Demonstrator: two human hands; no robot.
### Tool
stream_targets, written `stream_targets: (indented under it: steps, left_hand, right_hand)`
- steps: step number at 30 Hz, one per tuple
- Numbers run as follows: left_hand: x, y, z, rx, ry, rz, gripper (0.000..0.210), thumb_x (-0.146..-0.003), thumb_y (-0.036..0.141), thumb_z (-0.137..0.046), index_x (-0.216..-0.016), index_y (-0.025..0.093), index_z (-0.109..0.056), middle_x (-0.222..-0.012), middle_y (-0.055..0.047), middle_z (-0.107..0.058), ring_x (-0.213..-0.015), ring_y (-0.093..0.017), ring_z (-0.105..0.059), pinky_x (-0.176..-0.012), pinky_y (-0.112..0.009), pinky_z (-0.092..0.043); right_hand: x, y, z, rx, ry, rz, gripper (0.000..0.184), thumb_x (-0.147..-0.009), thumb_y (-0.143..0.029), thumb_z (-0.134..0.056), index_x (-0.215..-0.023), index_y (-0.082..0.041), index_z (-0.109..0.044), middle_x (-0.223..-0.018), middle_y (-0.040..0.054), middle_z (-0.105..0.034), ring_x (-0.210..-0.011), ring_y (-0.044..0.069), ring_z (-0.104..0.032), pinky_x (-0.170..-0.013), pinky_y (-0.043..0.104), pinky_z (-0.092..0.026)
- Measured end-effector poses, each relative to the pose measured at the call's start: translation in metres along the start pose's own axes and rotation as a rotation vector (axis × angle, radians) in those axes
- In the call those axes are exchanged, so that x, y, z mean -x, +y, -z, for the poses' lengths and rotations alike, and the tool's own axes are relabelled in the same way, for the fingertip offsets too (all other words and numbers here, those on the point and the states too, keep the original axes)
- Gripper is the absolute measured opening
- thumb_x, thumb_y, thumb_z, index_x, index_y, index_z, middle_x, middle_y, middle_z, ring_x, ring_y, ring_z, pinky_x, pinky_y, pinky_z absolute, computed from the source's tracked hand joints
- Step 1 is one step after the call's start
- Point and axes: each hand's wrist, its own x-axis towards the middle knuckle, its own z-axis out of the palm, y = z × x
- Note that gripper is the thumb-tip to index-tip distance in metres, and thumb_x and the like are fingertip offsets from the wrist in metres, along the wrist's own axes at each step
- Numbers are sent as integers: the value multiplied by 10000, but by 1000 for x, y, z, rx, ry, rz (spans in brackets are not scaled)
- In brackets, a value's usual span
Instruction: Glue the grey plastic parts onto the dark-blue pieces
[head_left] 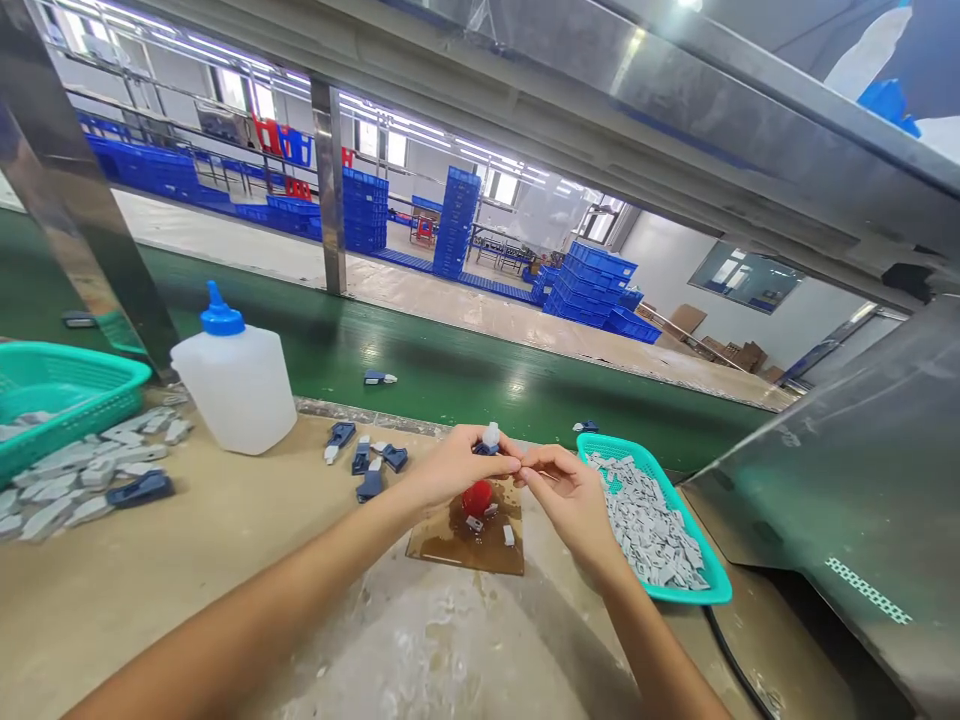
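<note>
My left hand (466, 462) is closed around a small dark blue and white plastic part (490, 438), whose white end points up. The fingertips of my right hand (562, 490) are pinched together and meet those of the left; whatever is between them is hidden or too small to make out. Below both hands lies a wet brown plate (465, 555) bearing a red round thing (477, 497) and a few small grey pieces (508, 536). Several dark blue and white parts (361, 456) lie to the left of my left hand.
A green basket (716, 580) of grey pieces stands at right. A white bottle with a blue cap (236, 385) stands at left, near loose grey pieces (82, 470) and another green basket (112, 385). Behind runs a green conveyor belt (450, 385) carrying a few parts. A metal post (327, 190) rises beyond.
</note>
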Motion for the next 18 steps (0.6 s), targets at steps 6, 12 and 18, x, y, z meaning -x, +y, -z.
stream_targets:
  steps: [6,12,18]
  left_hand:
    - [2,3,5,-189,-102,-62,38,-637,198,-603,-639,170,-629,-617,2,-621,-623,-122,-553,-631,-248,-415]
    - [-1,3,8,-231,-133,-60,28,-617,173,-620,-631,157,-639,-620,1,-615,-616,-112,-535,-635,-245,-420]
    - [-14,-2,29,181,197,129,88,-659,203,-620,-710,142,-582,-620,11,-555,-519,-66,-525,-523,-197,-431]
  right_hand:
    - [-3,1,6,-124,-107,-127,103,-646,-274,-645,-667,-177,-617,-666,19,-622,-614,141,-593,-627,286,-504]
    - [-5,13,9,-214,-144,-246,146,-597,-291,-692,-649,-171,-627,-649,18,-646,-585,146,-603,-614,297,-504]
    - [0,28,1,199,-67,-24,56,-675,-180,-587,-665,-178,-642,-695,42,-654,-633,158,-597,-588,279,-487]
